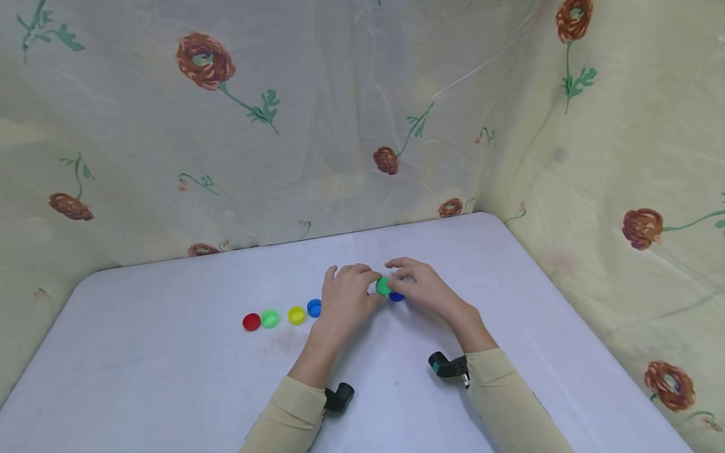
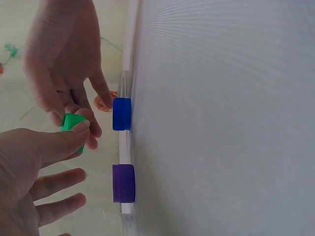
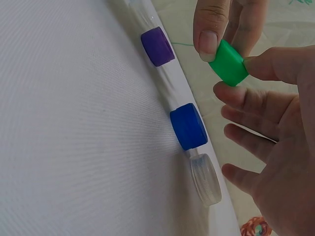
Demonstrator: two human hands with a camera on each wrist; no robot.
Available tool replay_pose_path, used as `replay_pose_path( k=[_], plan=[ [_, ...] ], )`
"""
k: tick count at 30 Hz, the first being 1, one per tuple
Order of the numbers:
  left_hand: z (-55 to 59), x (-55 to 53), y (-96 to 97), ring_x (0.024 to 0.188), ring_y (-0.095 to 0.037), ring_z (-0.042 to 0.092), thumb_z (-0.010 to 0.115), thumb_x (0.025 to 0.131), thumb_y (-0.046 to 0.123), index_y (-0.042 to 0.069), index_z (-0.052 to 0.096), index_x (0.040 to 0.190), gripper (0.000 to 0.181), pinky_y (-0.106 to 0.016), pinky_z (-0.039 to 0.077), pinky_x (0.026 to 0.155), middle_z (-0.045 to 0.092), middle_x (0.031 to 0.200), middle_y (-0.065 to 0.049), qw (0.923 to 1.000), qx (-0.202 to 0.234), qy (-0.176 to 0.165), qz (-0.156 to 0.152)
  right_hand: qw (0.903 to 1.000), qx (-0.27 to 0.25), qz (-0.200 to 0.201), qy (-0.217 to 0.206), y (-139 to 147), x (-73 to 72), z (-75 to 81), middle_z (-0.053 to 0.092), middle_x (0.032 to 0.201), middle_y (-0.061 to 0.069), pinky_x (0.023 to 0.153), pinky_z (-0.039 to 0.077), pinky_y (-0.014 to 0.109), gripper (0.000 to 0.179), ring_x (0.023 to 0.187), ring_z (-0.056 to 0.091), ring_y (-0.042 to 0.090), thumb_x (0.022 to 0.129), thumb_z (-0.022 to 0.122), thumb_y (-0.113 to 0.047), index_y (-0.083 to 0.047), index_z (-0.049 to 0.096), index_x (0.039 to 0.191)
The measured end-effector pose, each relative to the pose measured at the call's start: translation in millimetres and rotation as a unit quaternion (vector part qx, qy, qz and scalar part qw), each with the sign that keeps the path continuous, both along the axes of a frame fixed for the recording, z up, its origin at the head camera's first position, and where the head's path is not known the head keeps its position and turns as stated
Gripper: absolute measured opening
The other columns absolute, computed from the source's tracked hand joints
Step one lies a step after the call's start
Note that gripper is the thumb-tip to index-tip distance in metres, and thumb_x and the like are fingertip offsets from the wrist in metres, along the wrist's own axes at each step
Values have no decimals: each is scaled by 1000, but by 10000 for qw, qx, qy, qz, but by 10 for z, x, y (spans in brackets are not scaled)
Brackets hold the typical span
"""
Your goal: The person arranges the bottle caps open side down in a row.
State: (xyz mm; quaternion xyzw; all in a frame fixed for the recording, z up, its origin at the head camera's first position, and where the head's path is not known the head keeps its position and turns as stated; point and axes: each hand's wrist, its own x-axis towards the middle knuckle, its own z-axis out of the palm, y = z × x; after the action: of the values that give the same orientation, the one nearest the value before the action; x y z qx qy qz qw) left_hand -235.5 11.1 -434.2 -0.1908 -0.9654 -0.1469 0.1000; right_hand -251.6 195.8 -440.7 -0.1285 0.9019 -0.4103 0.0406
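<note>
A green bottle cap (image 1: 383, 286) is held up between both hands above the table. My left hand (image 1: 347, 301) pinches one side of it with thumb and forefinger, the other fingers spread. From the opposite side my right hand (image 1: 423, 290) pinches the same cap (image 3: 229, 63) between thumb and forefinger. Close below, a dark blue cap (image 3: 188, 126) stands on the table, partly covered by the right hand in the head view. A purple cap (image 2: 124, 183) lies a little apart from it, hidden behind the left hand in the head view. A clear cap (image 3: 205, 179) is beside the blue one.
Left of the hands, a red cap (image 1: 252, 322), a light green cap (image 1: 270, 319), a yellow cap (image 1: 297, 315) and a lighter blue cap (image 1: 314, 307) form a row on the white table (image 1: 170, 377). Flowered sheeting (image 1: 317, 126) rises behind the table and on its right.
</note>
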Motion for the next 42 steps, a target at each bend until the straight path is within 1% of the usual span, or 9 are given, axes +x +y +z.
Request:
replay_pose_path(
  k=[9, 14, 21, 28, 33, 38, 42],
  plan=[
    [18, 9, 0, 126, -26, 60, 75, 87, 40, 25, 74, 116, 32, -64, 33, 114, 70, 125, 1, 10000, 27, 12, -33, 9999, 36, 26, -118, -6, 9, -4, 56, 145, 7, 117, 33, 57, 29, 143, 41, 36, 95, 58, -28, -8, 78, 101],
    [18, 17, -4, 126, -26, 60, 74, 88, 41, 25, 74, 115, 32, -63, 32, 114, 70, 125, 1, 10000, 32, -35, -20, 9999, 45, 60, -129, -4, 8, -10, 56, 144, 8, 117, 33, 56, 31, 143, 42, 36, 96, 59, -29, -6, 77, 104],
    [8, 10, -8, 127, -26, 59, 73, 88, 41, 24, 73, 117, 33, -63, 32, 115, 69, 127, 1, 9999, 21, -119, -3, 9998, 139, 110, -101, 5, 6, -21, 57, 144, 7, 117, 33, 56, 31, 142, 42, 35, 96, 59, -30, -6, 77, 107],
    [12, 10, -30, 128, -27, 59, 73, 88, 40, 24, 72, 118, 34, -63, 31, 115, 68, 128, 0, 9996, 98, -257, 55, 9996, 166, 238, 67, 8, 13, -20, 56, 145, 8, 117, 33, 57, 31, 143, 41, 36, 96, 61, -29, -6, 75, 112],
    [14, 7, -44, 129, -27, 58, 73, 88, 41, 24, 72, 118, 34, -62, 32, 115, 68, 129, 0, 9992, 83, -372, 138, 9993, 214, 276, 115, 16, 19, -24, 55, 147, 7, 118, 30, 58, 30, 145, 39, 35, 95, 62, -26, -10, 73, 118],
    [11, 1, -49, 128, -26, 58, 73, 88, 43, 23, 73, 118, 36, -61, 32, 115, 68, 130, -1, 9988, 58, -465, 166, 9982, 370, 367, 289, 14, 17, -20, 55, 145, 8, 118, 31, 57, 28, 144, 41, 35, 92, 65, -20, -12, 72, 118],
    [18, -1, -54, 127, -26, 59, 73, 88, 43, 22, 73, 117, 35, -61, 33, 115, 68, 129, -1, 9986, 103, -492, 166, 9973, 362, 471, 423, 7, 9, -27, 56, 145, 9, 117, 32, 56, 28, 142, 43, 35, 91, 68, -17, -12, 72, 118]
  ],
)
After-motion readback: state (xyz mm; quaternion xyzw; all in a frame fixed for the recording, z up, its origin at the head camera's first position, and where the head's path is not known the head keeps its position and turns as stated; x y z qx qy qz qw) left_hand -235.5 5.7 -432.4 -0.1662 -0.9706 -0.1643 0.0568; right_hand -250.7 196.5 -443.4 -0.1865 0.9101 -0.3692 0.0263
